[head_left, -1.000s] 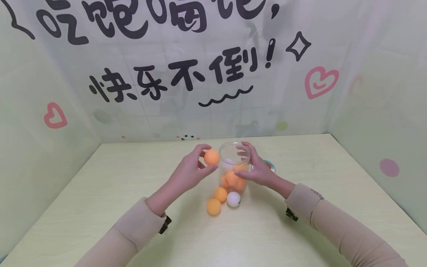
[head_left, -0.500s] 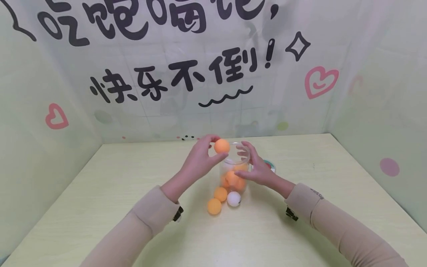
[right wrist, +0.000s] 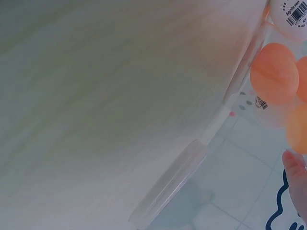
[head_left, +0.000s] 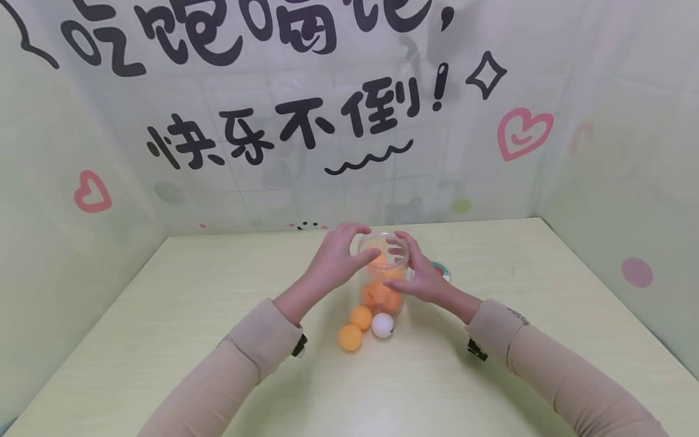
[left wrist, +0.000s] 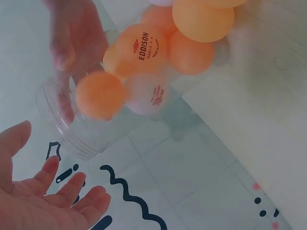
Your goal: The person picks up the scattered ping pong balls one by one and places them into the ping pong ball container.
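A clear plastic jar (head_left: 384, 266) stands upright on the table with orange and white ping-pong balls in it. My right hand (head_left: 426, 279) grips it from the right side, thumb in front and fingers behind. My left hand (head_left: 340, 258) is at the left of the jar's mouth, thumb and fingers spread with nothing between them. In the left wrist view a blurred orange ping-pong ball (left wrist: 100, 96) is inside the jar, just below its rim (left wrist: 62, 127), apart from the left fingers (left wrist: 67, 189). The right thumb (right wrist: 295, 175) shows beside the balls in the right wrist view.
Two orange balls (head_left: 351, 337) and a white ball (head_left: 383, 326) lie on the table (head_left: 469, 394) in front of the jar. A round teal and red item (head_left: 441, 272) lies partly hidden behind my right hand. A printed curtain (head_left: 262, 200) hangs along the back.
My left hand has moved up and right with an orange ball to the jar's mouth and let it go into the jar. My right hand stays on the jar.
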A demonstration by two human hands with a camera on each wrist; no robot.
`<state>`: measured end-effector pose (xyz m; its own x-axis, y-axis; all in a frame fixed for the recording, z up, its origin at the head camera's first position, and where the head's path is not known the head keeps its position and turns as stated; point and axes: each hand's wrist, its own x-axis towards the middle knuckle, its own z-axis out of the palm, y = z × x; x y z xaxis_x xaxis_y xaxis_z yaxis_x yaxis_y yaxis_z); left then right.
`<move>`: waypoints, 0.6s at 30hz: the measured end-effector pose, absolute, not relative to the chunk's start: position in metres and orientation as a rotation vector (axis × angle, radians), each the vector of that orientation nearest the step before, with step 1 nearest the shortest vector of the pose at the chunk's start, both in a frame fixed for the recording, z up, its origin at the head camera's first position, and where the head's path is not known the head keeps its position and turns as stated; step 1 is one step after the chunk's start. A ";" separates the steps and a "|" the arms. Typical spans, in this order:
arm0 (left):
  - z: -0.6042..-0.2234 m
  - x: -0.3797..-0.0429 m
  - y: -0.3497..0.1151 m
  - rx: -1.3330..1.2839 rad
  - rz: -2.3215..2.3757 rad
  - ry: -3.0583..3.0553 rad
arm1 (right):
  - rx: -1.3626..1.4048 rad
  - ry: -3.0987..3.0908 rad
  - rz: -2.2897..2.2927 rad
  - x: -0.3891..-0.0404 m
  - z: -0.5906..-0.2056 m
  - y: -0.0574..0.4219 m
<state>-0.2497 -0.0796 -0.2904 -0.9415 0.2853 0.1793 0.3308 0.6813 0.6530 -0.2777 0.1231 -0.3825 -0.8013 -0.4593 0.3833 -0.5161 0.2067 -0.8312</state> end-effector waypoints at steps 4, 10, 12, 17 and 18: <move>-0.291 -0.248 -0.083 -0.542 -1.099 -2.813 | 0.984 -2.403 1.682 -0.278 -0.384 0.124; -0.293 -0.238 -0.093 -0.521 -1.047 -2.821 | 0.990 -2.392 1.672 -0.279 -0.385 0.123; -0.296 -0.234 -0.096 -0.483 -1.043 -2.859 | 0.989 -2.392 1.670 -0.279 -0.385 0.123; -0.313 -0.226 -0.102 -0.434 -0.985 -3.004 | 0.968 -2.402 1.680 -0.279 -0.385 0.124; -0.318 -0.225 -0.103 -0.438 -0.957 -3.030 | 0.967 -2.400 1.680 -0.280 -0.385 0.124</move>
<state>-0.2248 -0.1028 -0.3175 -0.9605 0.2777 0.0191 0.2382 0.7848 0.5722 -0.2795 0.1241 -0.3849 -0.8021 -0.4569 0.3846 -0.5177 0.2110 -0.8292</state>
